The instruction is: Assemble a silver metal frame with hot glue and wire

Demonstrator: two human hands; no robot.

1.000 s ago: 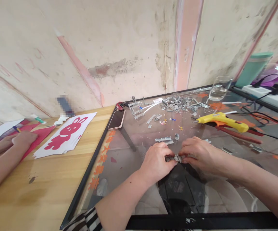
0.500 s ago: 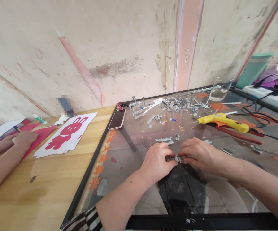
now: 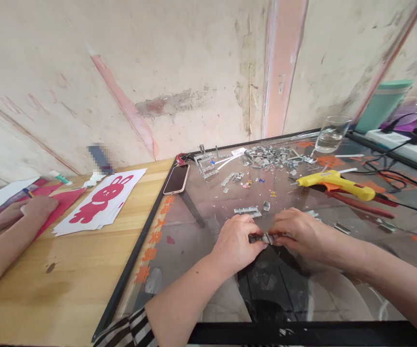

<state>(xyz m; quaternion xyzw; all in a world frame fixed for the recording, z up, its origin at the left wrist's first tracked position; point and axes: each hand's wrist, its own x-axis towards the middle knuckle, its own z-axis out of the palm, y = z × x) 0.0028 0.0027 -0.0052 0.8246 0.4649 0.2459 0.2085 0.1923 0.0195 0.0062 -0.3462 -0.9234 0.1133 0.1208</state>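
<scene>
The left hand [image 3: 238, 243] and the right hand [image 3: 293, 230] pinch a small silver strip [image 3: 267, 238], fingers squeezed close, so it sits right in the grip. Past the grip, a silver pile [image 3: 275, 157] lies on the desk [image 3: 215, 197], with a yellow glue gun [image 3: 334, 182] off to the right.

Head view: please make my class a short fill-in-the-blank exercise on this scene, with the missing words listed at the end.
1. The small silvery piece is held ____ the left hand and the right hand.
2. The glue gun has a ____ body.
3. The phone lies nearer the glass tabletop's ____ edge than its right edge.
4. The rabbit picture rests on a table made of ____.

Missing words: between; yellow; left; wood.
</scene>
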